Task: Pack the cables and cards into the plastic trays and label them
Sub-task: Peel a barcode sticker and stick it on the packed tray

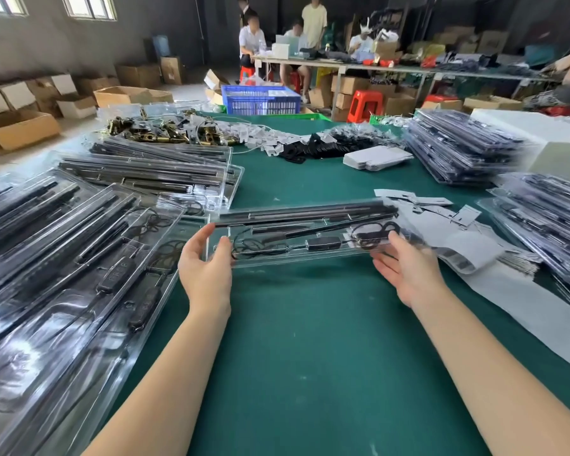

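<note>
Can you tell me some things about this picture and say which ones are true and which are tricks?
1. Both hands hold one clear plastic tray. True: the left hand is at one end and the right hand at the other.
2. The tray is empty. False: it has black rods and a coiled black cable inside.
3. The table has a red cover. False: the cover is green.
4. A blue crate sits beyond the far edge of the table. True.
5. The filled trays on the left are stacked in a cardboard box. False: they lie spread out on the table.
</note>
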`<state>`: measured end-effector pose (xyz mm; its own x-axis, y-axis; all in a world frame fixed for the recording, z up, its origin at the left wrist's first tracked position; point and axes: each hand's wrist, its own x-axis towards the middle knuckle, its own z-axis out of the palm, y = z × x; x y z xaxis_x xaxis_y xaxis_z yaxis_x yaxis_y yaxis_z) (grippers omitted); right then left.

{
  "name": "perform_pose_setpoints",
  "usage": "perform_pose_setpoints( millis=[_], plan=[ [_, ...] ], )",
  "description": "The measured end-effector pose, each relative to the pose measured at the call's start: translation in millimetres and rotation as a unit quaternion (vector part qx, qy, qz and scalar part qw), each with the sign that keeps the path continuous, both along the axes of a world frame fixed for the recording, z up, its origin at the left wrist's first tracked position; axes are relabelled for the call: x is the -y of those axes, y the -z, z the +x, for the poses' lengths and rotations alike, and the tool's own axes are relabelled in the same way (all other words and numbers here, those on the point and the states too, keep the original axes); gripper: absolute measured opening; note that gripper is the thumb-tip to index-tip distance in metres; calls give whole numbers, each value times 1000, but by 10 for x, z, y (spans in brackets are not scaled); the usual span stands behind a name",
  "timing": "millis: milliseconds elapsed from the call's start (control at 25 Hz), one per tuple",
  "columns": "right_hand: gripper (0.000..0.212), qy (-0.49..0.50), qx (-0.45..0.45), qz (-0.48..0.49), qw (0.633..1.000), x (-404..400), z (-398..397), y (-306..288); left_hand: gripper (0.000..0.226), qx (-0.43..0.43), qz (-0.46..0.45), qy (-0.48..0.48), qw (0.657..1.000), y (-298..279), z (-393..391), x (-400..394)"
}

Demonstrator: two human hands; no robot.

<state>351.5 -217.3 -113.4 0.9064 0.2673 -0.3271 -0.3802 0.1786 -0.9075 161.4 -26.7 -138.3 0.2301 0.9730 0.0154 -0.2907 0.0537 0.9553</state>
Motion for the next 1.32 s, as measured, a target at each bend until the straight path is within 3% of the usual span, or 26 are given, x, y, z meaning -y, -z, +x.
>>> perform_pose_setpoints(
  millis=[80, 120, 160, 240, 280, 320, 400, 480, 520, 680, 880, 960, 1040, 1160, 1240, 1320],
  plan=[
    [28, -53, 31, -115, 991, 47, 36, -80, 28, -30, -1, -11, 999, 4, 1, -8],
    [33, -84, 81, -221, 968, 107, 64, -123, 28, -40, -4, -15, 999, 7, -1, -9],
    [37, -96, 158, -354, 917, 188, 120, -158, 28, -46, -4, -18, 999, 8, -12, -9],
    [40, -35, 330, -574, 748, 396, 273, -217, 28, -56, 10, -26, 998, -4, -36, -14],
    [44, 8, 367, -625, 688, 506, 334, -241, 28, -63, 18, -26, 998, -8, -39, -20],
    [50, 34, 373, -658, 654, 598, 383, -248, 28, -71, 23, -24, 997, -7, -41, -25],
    [52, 26, 353, -700, 620, 730, 426, -213, 29, -89, 31, -19, 995, -8, -43, -32],
    [30, 14, 346, -724, 596, 784, 449, -156, 29, -116, 52, -6, 992, -15, -46, -13],
    [18, 25, 348, -722, 597, 790, 468, -144, 28, -132, 70, 3, 989, -16, -51, 13],
    [32, 151, 390, -639, 646, 788, 507, -292, 27, -240, 164, 27, 956, 19, -23, 125],
    [38, 212, 420, -586, 660, 979, 615, -656, 29, -321, 291, 39, 900, 52, 13, 175],
    [32, 179, 449, -498, 720, 978, 529, -766, 28, -323, 333, 47, 885, 39, 34, 245],
    [24, 112, 429, -389, 807, 789, 380, -813, 23, -280, 397, 58, 872, 2, 67, 357],
    [14, -29, 288, -207, 935, 281, 51, -686, 36, -194, 395, 212, 873, -56, 76, 541],
    [13, -124, 157, -104, 974, -16, -186, -496, 38, -141, 315, 316, 884, -74, 87, 625],
    [9, -188, 134, -86, 969, -190, -381, -311, 35, -80, 214, 312, 922, -66, 117, 627]
  ],
)
